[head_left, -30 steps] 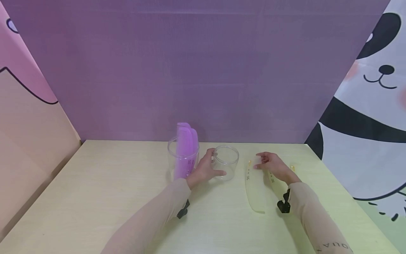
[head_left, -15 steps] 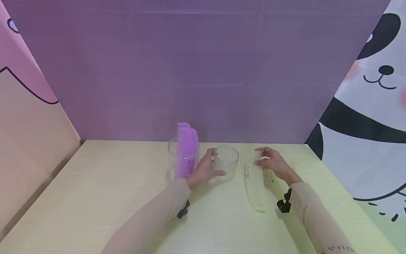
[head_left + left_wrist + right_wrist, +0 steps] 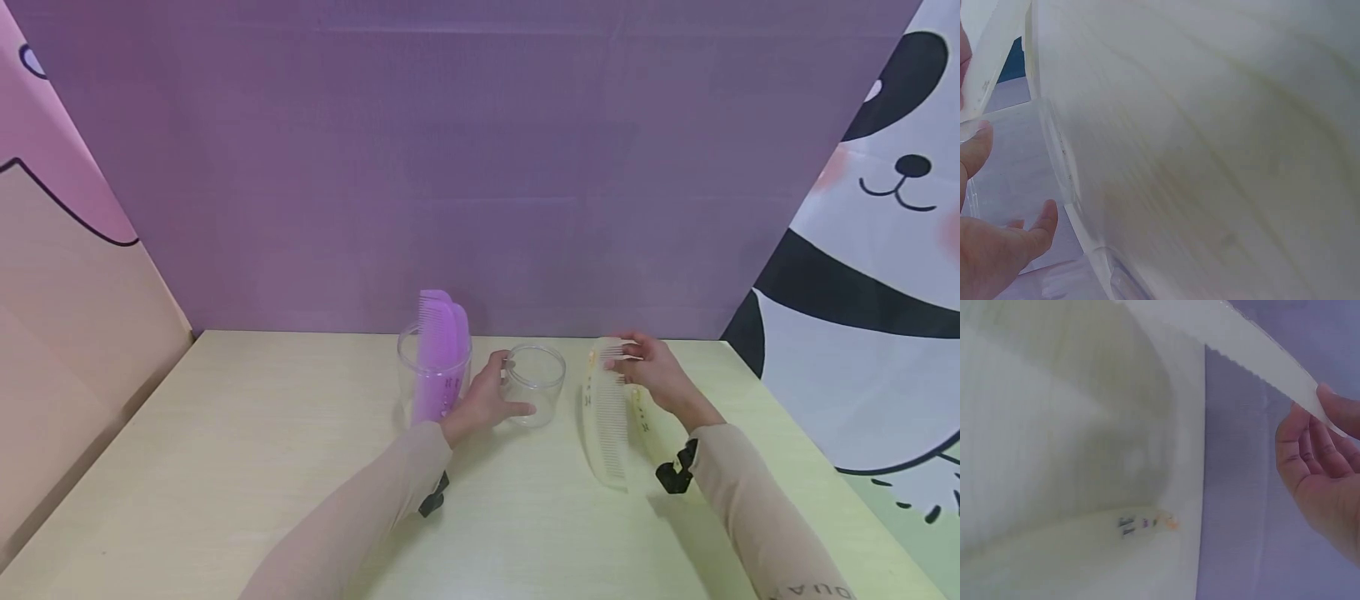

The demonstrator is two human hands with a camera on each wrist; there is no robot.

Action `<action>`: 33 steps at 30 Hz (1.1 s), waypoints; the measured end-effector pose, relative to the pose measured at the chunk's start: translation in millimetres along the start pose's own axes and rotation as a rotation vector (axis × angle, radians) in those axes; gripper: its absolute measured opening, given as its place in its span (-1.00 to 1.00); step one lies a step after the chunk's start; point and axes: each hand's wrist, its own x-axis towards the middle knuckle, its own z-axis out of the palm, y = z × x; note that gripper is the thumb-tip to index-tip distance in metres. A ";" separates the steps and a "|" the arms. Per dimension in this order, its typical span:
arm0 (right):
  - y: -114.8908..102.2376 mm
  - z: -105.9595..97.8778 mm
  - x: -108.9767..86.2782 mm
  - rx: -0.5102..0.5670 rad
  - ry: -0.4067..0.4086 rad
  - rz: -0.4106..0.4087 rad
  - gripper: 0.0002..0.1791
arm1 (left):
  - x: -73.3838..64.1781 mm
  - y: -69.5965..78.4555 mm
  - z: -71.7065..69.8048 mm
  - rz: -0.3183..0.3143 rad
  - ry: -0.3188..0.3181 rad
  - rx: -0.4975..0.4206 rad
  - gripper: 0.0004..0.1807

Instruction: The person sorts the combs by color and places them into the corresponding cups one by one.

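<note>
My left hand grips a clear plastic cup from its left side, thumb and fingers around the wall; the cup stands upright on the table. A pale yellow comb is pinched by its far end in my right hand, its far end raised and its teeth facing right. In the right wrist view thumb and fingers pinch the comb while a second yellow comb lies flat on the table. That second comb is partly hidden under my right forearm in the head view.
Left of my left hand stands another clear cup with purple combs upright in it. A purple backdrop rises behind the table's far edge. The pale wooden table spreads to the left and front.
My right hand has moved away from me and up, lifting the far end of the yellow comb off the table. My left hand and the cup have stayed in place.
</note>
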 end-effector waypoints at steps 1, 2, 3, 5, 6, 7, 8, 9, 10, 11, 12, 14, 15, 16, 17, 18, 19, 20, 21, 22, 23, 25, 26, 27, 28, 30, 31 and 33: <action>-2.3 -0.8 0.5 -0.003 0.007 0.002 -0.41 | 0.2 -0.2 0.1 0.000 0.000 0.000 0.00; -4.7 -1.8 1.0 -0.005 0.011 0.004 -0.41 | 0.3 -0.4 0.2 -0.001 0.000 0.000 0.00; -7.1 -2.8 1.6 -0.008 0.015 0.004 -0.41 | 0.4 -0.5 0.3 -0.002 0.000 0.001 0.00; -12.2 -4.8 2.9 -0.020 0.027 -0.001 -0.42 | 0.7 -0.5 0.4 -0.004 0.000 0.002 0.00; -14.6 -6.2 3.8 -0.024 0.035 -0.005 -0.43 | 0.7 -0.4 0.4 -0.005 0.000 0.002 0.00; -17.5 -7.4 4.5 -0.027 0.044 -0.010 -0.44 | 0.8 -0.4 0.4 -0.006 0.000 0.004 0.00; -20.6 -8.8 5.0 -0.031 0.054 -0.014 -0.45 | 0.8 -0.3 0.5 -0.006 0.000 0.004 0.00; -23.7 -10.3 5.7 -0.030 0.063 -0.024 -0.46 | 0.7 -0.2 0.5 -0.006 0.000 0.005 0.00; -27.1 -11.9 6.2 -0.030 0.073 -0.036 -0.48 | 0.7 -0.1 0.4 -0.005 0.001 0.005 0.00; -30.6 -13.5 6.8 -0.024 0.083 -0.049 -0.49 | 0.7 0.0 0.4 -0.002 0.001 0.003 0.00; -34.2 -14.9 7.4 -0.018 0.093 -0.066 -0.51 | 0.7 0.1 0.4 0.000 0.002 0.003 0.00; -42.1 -17.3 8.1 -0.004 0.114 -0.103 -0.55 | 0.6 0.0 0.5 0.005 0.006 0.004 0.00; -45.9 -18.5 8.4 0.004 0.124 -0.123 -0.56 | 0.6 0.0 0.6 0.008 0.008 0.004 0.00; -49.9 -19.3 8.7 0.007 0.136 -0.140 -0.57 | 0.6 -0.2 0.5 0.010 0.010 0.006 0.00; -54.0 -20.0 8.9 0.018 0.147 -0.155 -0.58 | 0.6 -0.4 0.4 0.012 0.011 0.008 0.00; -58.2 -20.6 9.1 0.026 0.159 -0.164 -0.58 | 0.5 -0.6 0.4 0.013 0.012 0.011 0.00; -62.3 -21.2 9.2 0.033 0.170 -0.172 -0.58 | 0.5 -0.9 0.3 0.013 0.012 0.011 0.00; -66.4 -22.0 9.4 0.045 0.179 -0.179 -0.58 | 0.6 -1.1 0.3 0.013 0.012 0.012 0.00; -70.4 -22.6 9.3 0.051 0.189 -0.186 -0.57 | 0.7 -1.3 0.2 0.012 0.011 0.012 0.00; -74.3 -23.3 9.5 0.063 0.197 -0.192 -0.57 | 0.8 -1.5 0.2 0.011 0.011 0.010 0.00; -78.1 -24.0 9.8 0.081 0.205 -0.200 -0.57 | 1.0 -1.9 0.3 0.011 0.011 0.008 0.00; -85.4 -25.3 10.3 0.115 0.220 -0.221 -0.58 | 1.3 -2.7 0.4 0.010 0.011 0.003 0.00; -88.9 -25.9 10.8 0.138 0.228 -0.234 -0.58 | 1.7 -3.3 0.7 0.012 0.012 0.003 0.00; -92.5 -26.2 11.3 0.162 0.237 -0.248 -0.59 | 1.8 -3.7 0.8 0.013 0.012 0.001 -0.01; -96.1 -26.4 11.8 0.194 0.245 -0.259 -0.59 | 2.0 -4.0 1.0 0.014 0.012 0.000 -0.01; -102.4 -26.5 13.5 0.256 0.263 -0.284 -0.59 | 2.3 -4.3 1.3 0.013 0.013 0.001 -0.02; -105.5 -26.4 14.6 0.278 0.272 -0.293 -0.59 | 2.3 -4.3 1.4 0.012 0.014 0.001 -0.02; -111.5 -25.4 17.2 0.326 0.287 -0.306 -0.59 | 2.5 -3.9 1.4 0.008 0.011 -0.003 -0.03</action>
